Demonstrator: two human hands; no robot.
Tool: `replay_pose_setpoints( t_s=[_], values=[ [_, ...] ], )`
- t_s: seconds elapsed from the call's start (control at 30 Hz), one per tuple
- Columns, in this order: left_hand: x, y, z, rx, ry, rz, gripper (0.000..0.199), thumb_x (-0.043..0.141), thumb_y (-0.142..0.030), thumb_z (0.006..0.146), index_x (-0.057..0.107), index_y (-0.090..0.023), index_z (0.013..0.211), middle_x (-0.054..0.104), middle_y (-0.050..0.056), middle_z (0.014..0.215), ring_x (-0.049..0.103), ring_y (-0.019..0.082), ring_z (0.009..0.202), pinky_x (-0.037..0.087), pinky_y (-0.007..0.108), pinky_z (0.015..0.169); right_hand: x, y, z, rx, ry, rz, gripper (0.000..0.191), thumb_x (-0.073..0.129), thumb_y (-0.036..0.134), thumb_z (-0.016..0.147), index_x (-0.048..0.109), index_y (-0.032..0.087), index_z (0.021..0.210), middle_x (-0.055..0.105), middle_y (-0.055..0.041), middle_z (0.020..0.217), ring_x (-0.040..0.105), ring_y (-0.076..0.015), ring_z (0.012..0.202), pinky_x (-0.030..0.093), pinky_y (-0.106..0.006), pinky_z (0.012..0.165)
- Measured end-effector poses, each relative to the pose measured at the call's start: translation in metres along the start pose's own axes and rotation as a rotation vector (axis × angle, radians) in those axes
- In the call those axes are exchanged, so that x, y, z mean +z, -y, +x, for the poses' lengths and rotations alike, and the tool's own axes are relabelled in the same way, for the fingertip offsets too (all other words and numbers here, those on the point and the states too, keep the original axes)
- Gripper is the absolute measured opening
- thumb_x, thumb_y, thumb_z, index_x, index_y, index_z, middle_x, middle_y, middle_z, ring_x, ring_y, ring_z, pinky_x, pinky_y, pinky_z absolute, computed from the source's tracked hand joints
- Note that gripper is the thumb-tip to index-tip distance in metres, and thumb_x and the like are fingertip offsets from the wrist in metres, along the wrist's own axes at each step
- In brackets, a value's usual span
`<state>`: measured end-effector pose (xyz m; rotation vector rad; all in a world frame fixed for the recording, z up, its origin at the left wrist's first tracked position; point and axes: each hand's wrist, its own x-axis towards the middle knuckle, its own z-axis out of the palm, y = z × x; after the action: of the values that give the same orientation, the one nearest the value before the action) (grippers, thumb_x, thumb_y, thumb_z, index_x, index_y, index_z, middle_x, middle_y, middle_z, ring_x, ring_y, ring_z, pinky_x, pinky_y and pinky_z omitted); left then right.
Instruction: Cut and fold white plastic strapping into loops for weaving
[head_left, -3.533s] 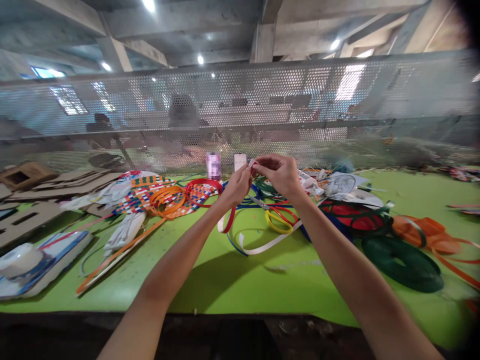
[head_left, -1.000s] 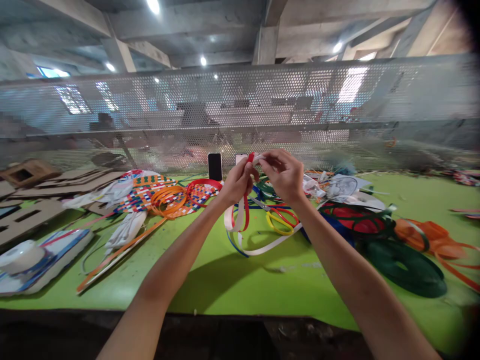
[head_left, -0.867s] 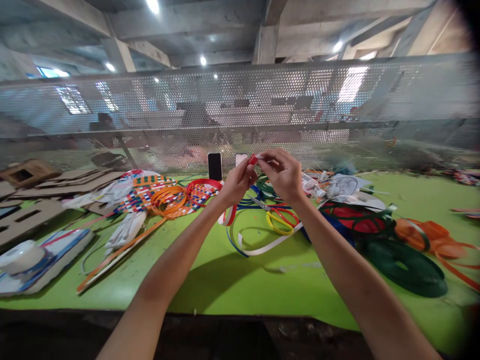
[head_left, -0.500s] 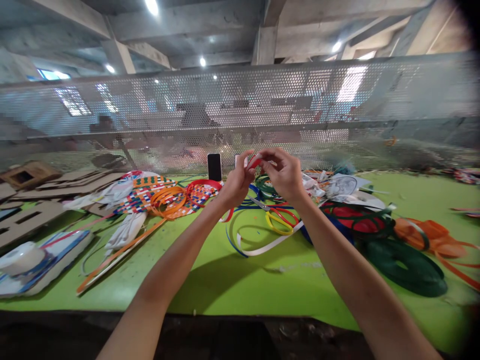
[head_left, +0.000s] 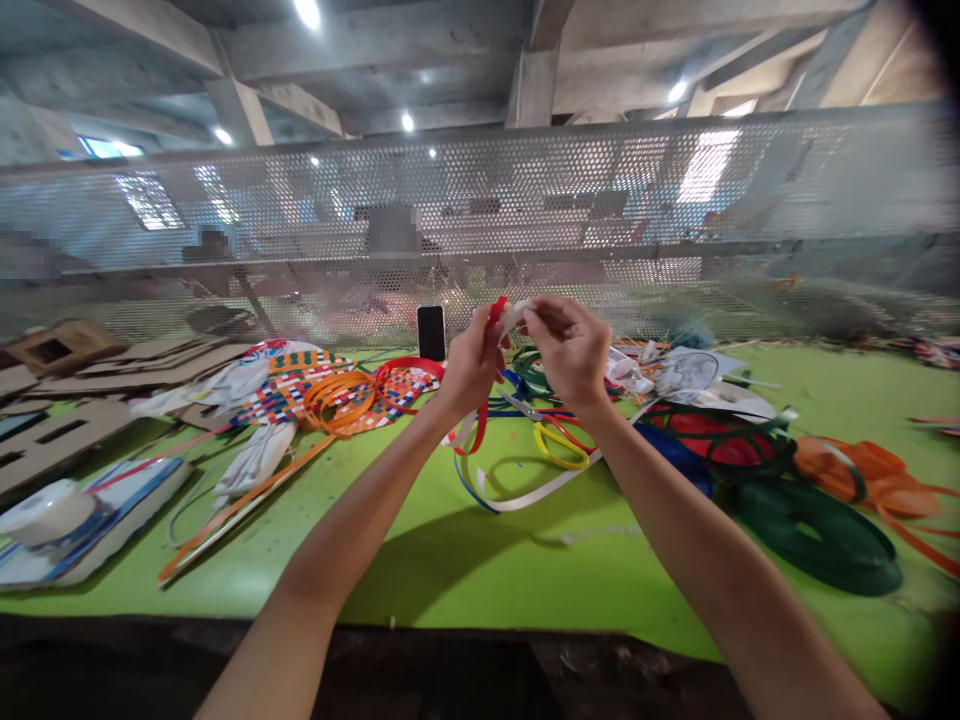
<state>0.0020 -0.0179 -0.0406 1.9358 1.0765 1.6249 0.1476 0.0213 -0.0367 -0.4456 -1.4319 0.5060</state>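
— What's being held, and where?

— A red strip [head_left: 496,309] and a white strip [head_left: 516,312], raised above the middle of the green table [head_left: 465,560], towards its far side. Their top ends meet between the two hands; the tails hang down below the left hand [head_left: 471,365] as a red and white loop.

— How do the hands stand?

— The left hand's fingers are closed on the strips from the left, thumb up by the red end. The right hand [head_left: 571,350] pinches the white end from the right, fingers curled shut on it. The hands are almost touching.

— And underneath?

— Yellow-handled scissors [head_left: 551,440] lie on the table just below the right hand, with a long white band [head_left: 525,492] curling near them. Left of the hands is a woven mat of coloured strips [head_left: 300,395] with orange loops on it. To the right lie a dark green coil [head_left: 814,535] and orange coils [head_left: 847,465]. A dark phone [head_left: 430,332] stands upright at the far edge, against the perforated metal screen [head_left: 600,220].
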Motion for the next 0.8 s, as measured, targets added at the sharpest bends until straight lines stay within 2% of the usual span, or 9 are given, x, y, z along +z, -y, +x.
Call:
replay_pose_setpoints(
  t_s=[0.17, 0.3, 0.37, 0.43, 0.5, 0.57, 0.63, 0.7, 0.8],
  values=[
    [-0.008, 0.001, 0.012, -0.008, -0.077, -0.044, 0.022, 0.050, -0.039, 0.108, 0.064, -0.021, 0.110, 0.073, 0.005, 0.096, 0.068, 0.012, 0.073, 0.054, 0.023, 0.064, -0.006, -0.005, 0.007, 0.000, -0.014, -0.010, 0.027, 0.076, 0.051, 0.092, 0.073, 0.027, 0.106, 0.077, -0.0043, 0.102, 0.078, -0.0218, 0.095, 0.068, -0.039, 0.090],
    [-0.046, 0.015, 0.027, -0.115, -0.142, 0.038, 0.030, 0.048, -0.046, 0.107, 0.064, -0.021, 0.107, 0.075, 0.007, 0.090, 0.070, 0.014, 0.071, 0.054, 0.024, 0.065, -0.017, -0.001, 0.017, 0.030, -0.001, 0.013, 0.037, 0.074, 0.058, 0.092, 0.071, 0.029, 0.116, 0.075, -0.0053, 0.110, 0.077, -0.0238, 0.101, 0.068, -0.044, 0.092],
    [-0.071, 0.023, 0.030, -0.177, -0.120, 0.236, 0.030, 0.052, -0.046, 0.105, 0.066, -0.019, 0.102, 0.076, 0.009, 0.087, 0.070, 0.018, 0.072, 0.055, 0.028, 0.068, -0.024, 0.003, 0.023, 0.028, -0.009, -0.017, 0.040, 0.073, 0.060, 0.093, 0.071, 0.030, 0.119, 0.075, -0.0061, 0.111, 0.076, -0.0248, 0.102, 0.068, -0.044, 0.090],
    [-0.091, 0.028, 0.028, -0.219, -0.078, 0.577, 0.025, 0.064, -0.042, 0.098, 0.068, -0.018, 0.093, 0.078, 0.014, 0.091, 0.073, 0.027, 0.092, 0.057, 0.039, 0.084, -0.030, 0.006, 0.028, -0.004, -0.028, -0.058, 0.037, 0.072, 0.058, 0.094, 0.071, 0.030, 0.118, 0.074, -0.0061, 0.110, 0.076, -0.0246, 0.101, 0.068, -0.044, 0.087],
    [-0.099, 0.027, 0.025, -0.219, -0.083, 0.799, 0.036, 0.080, -0.042, 0.085, 0.070, -0.016, 0.107, 0.076, 0.022, 0.119, 0.066, 0.039, 0.122, 0.050, 0.055, 0.105, -0.033, 0.008, 0.031, -0.040, -0.037, -0.070, 0.033, 0.072, 0.055, 0.094, 0.072, 0.029, 0.114, 0.074, -0.0054, 0.107, 0.076, -0.0234, 0.097, 0.068, -0.043, 0.085],
    [-0.094, 0.018, 0.023, -0.108, -0.145, 0.814, 0.058, 0.081, -0.049, 0.085, 0.066, -0.015, 0.129, 0.060, 0.026, 0.150, 0.049, 0.044, 0.146, 0.036, 0.062, 0.119, -0.034, 0.012, 0.031, -0.049, -0.019, -0.048, 0.030, 0.075, 0.053, 0.092, 0.073, 0.029, 0.110, 0.075, -0.0047, 0.104, 0.076, -0.0225, 0.093, 0.068, -0.043, 0.085],
    [-0.079, 0.005, 0.022, 0.057, -0.130, 0.649, 0.063, 0.067, -0.058, 0.095, 0.059, -0.018, 0.142, 0.051, 0.022, 0.161, 0.041, 0.039, 0.153, 0.034, 0.057, 0.124, -0.032, 0.015, 0.029, -0.025, 0.022, -0.018, 0.029, 0.079, 0.052, 0.090, 0.073, 0.028, 0.106, 0.076, -0.0041, 0.100, 0.077, -0.0224, 0.090, 0.069, -0.043, 0.085],
    [-0.061, -0.009, 0.021, 0.167, 0.003, 0.421, 0.058, 0.053, -0.061, 0.103, 0.058, -0.020, 0.144, 0.060, 0.019, 0.153, 0.052, 0.033, 0.146, 0.042, 0.051, 0.119, -0.028, 0.019, 0.025, 0.016, 0.077, 0.006, 0.030, 0.081, 0.051, 0.088, 0.073, 0.028, 0.104, 0.077, -0.0036, 0.097, 0.077, -0.0226, 0.087, 0.069, -0.044, 0.085],
    [-0.038, -0.019, 0.015, 0.112, 0.285, 0.089, 0.052, 0.048, -0.062, 0.105, 0.066, -0.018, 0.127, 0.076, 0.014, 0.111, 0.073, 0.024, 0.103, 0.058, 0.037, 0.091, -0.023, 0.022, 0.021, 0.057, 0.133, 0.038, 0.031, 0.082, 0.051, 0.086, 0.073, 0.026, 0.102, 0.078, -0.0032, 0.093, 0.078, -0.0222, 0.083, 0.070, -0.043, 0.082]
  ],
)
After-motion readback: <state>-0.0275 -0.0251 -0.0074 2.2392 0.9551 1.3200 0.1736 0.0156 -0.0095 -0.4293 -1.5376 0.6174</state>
